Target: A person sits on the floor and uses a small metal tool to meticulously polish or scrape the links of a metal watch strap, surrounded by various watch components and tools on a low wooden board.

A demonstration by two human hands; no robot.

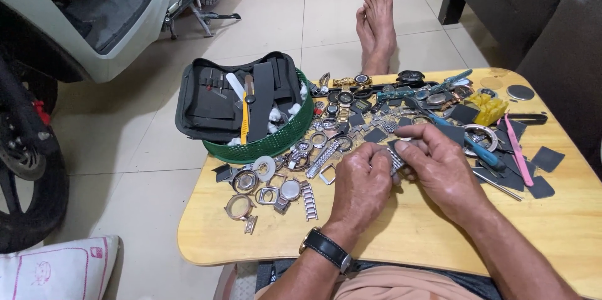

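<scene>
Low on a tiled floor sat a wooden desk (401, 237) heaped with watch parts. Both hands met at its middle: the left hand (362, 187) and right hand (442, 168) each pinched an end of a silver watch band (396, 159), grip tight. Just beyond lay watch cases (244, 182), blue pliers (483, 152), a green basket (276, 140) holding a black tool pouch (213, 102)

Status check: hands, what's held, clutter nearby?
Left hand and right hand both pinching a metal watch band between fingertips. Held just above the wooden table. Watch cases, bands and tools crowd the table beyond; green basket to the left.
</scene>
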